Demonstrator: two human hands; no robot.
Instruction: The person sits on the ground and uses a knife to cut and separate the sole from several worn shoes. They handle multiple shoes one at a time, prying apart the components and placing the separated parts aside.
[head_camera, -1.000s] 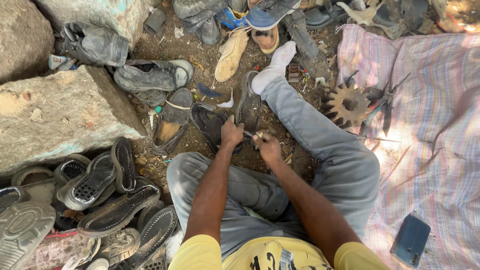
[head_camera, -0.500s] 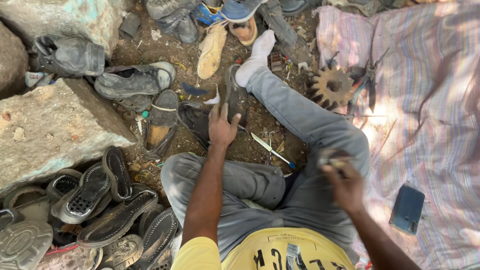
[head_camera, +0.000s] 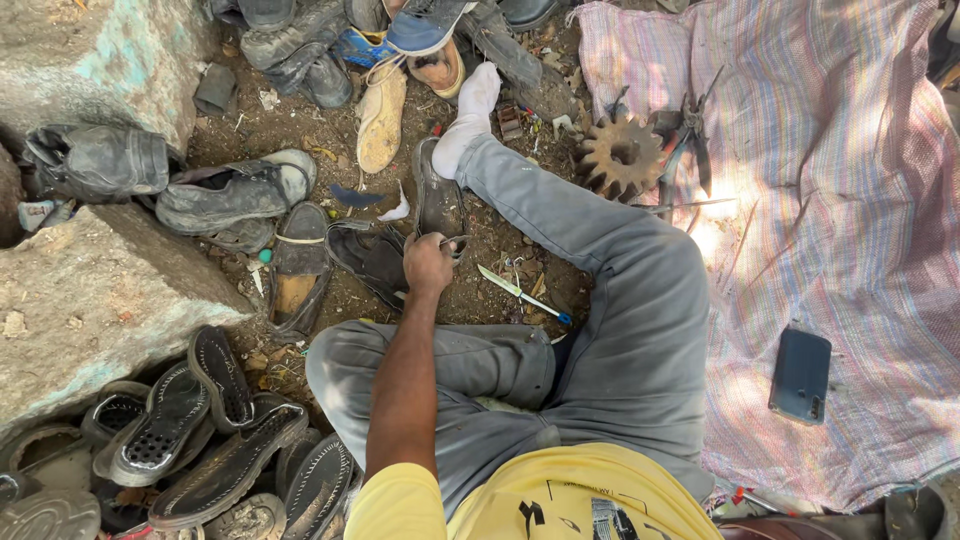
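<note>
Head view: a cobbler seated on the dirt ground (head_camera: 500, 280) grips a dark worn shoe (head_camera: 437, 200) with the left hand (head_camera: 428, 265), fingers closed on its near edge beside the socked foot (head_camera: 468, 110). A blue-handled blade (head_camera: 522, 295) lies just right of that hand. The right hand is out of view. A phone (head_camera: 800, 375) rests on the striped cloth (head_camera: 850, 200).

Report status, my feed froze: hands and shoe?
Left hand gripping dark shoe on the ground. Right hand out of view. Knife lying beside it, untouched.

Bare dirt ground (head_camera: 490, 290), large rough stones (head_camera: 90, 300), striped cloth (head_camera: 830, 200), dappled sunlight
</note>
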